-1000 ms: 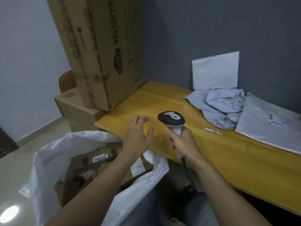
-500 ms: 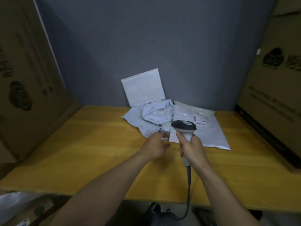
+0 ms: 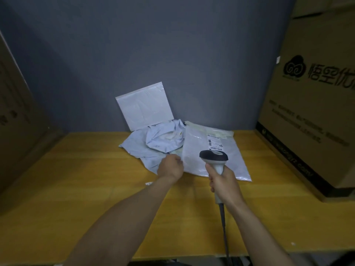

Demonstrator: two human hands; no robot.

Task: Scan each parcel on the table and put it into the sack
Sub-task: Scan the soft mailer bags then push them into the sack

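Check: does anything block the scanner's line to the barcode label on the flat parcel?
Nothing visible does. The label faces up, uncovered, on the flat parcel just beyond the scanner in the right hand. The left hand is at the parcel's left edge, clear of it.

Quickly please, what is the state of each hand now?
Left hand: fingers curled at the flat parcel edge; grip cannot be told.
Right hand: closed, holding the scanner.

Count, head view.
- Parcels on table: 3, namely leaning mailer, crumpled bag, flat labelled mailer.
- Scanner: 1.
- Hands: 2, left hand and right hand.
- Cardboard boxes: 2, left box and right box.
- Paper scrap: 1.
- Table: 1.
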